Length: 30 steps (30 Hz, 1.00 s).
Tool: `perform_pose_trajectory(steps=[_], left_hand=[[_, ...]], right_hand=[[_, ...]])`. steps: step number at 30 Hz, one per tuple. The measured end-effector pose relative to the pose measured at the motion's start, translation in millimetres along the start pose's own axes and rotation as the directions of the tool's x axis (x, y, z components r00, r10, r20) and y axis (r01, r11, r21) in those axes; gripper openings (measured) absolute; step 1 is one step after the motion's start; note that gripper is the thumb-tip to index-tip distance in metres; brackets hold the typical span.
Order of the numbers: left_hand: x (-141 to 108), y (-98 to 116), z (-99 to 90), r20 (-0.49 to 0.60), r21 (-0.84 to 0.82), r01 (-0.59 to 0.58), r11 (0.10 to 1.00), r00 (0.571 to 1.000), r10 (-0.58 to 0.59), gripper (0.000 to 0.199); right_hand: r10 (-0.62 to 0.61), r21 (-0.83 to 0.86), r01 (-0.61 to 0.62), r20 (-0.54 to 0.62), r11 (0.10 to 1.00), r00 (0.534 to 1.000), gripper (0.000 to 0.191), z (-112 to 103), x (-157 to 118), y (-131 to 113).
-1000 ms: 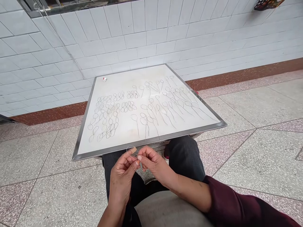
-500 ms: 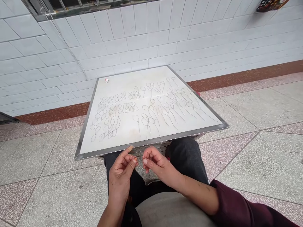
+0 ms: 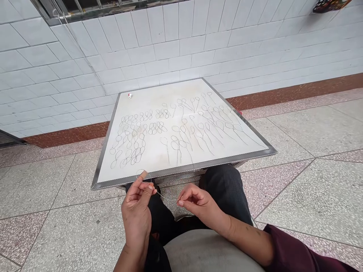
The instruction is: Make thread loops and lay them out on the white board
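Observation:
A thin wire (image 3: 167, 198) runs between my hands above my lap, just short of the table's near edge. My left hand (image 3: 138, 202) pinches it between thumb and fingers where it bends into a round loop, and the loop passes around the raised index finger, which has a tan wrap at its tip. The wire's tail end is pinched by my right hand (image 3: 200, 204), lower and to the right. Beyond them on the white table (image 3: 153, 160) lie several wire pieces with double loops (image 3: 137, 155) at left and several single loops with long tails (image 3: 205, 132) at right.
A metal rim (image 3: 184, 170) borders the tabletop. Near its far left corner sits a small white and red object (image 3: 130, 96). A tiled wall (image 3: 159, 56) rises behind the table, with a barred window (image 3: 113, 5) above. My knees (image 3: 227, 189) are under the near edge.
My hands have moved apart, the left one leftward and the right one slightly right and down. The wire is now stretched between them, with its loop showing at the left fingers.

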State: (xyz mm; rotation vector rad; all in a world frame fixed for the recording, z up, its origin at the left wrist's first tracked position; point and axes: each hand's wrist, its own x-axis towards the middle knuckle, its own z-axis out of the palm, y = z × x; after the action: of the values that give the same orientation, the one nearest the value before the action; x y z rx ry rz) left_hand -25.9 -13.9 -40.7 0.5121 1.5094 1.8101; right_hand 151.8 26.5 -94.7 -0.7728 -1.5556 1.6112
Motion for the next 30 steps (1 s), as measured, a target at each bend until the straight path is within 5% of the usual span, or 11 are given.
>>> perform_pose_trajectory(steps=[3, 6, 10, 17, 22, 27, 30], left_hand=[[-4.6, -0.3, -1.0, 0.046, 0.152, -0.021, 0.988, 0.999, 0.014, 0.048], [-9.4, -2.0, 0.5, 0.12, 0.253, -0.033, 0.967, 0.993, 0.002, 0.049], [-11.8, -6.4, 3.0, 0.156, 0.264, -0.052, 0.963, 0.988, 0.01, 0.052], [-11.2, -9.3, -0.2, 0.129, 0.238, -0.051, 0.97, 0.991, 0.021, 0.052], [-12.7, -9.1, 1.4, 0.089, 0.249, -0.063, 0.966, 0.995, 0.042, 0.05], [-15.8, -9.6, 2.8, 0.07, 0.235, -0.094, 0.967, 0.994, 0.079, 0.049], [-17.2, -8.1, 3.1, 0.072, 0.237, -0.103, 0.966, 0.993, 0.089, 0.051]], right_hand=[[-0.081, -0.364, 0.108, 0.088, 0.925, 0.993, 0.012, -7.9, 1.5, -15.0], [-0.273, -0.605, 0.309, 0.154, 0.734, 0.95, 0.022, -7.9, 8.8, -27.4], [-0.302, -0.698, 0.4, 0.268, 0.594, 0.915, 0.02, 6.5, 16.9, -24.0], [-0.208, -0.766, 0.354, 0.287, 0.536, 0.935, 0.035, 19.9, 6.3, -2.4], [-0.12, -0.749, 0.268, 0.248, 0.605, 0.961, 0.066, 21.5, 2.7, 13.6], [-0.001, -0.415, 0.097, 0.225, 0.905, 0.974, 0.056, 26.4, 4.9, 14.2], [0.032, -0.243, 0.023, 0.22, 0.97, 0.975, 0.044, 28.4, 3.3, 10.3]])
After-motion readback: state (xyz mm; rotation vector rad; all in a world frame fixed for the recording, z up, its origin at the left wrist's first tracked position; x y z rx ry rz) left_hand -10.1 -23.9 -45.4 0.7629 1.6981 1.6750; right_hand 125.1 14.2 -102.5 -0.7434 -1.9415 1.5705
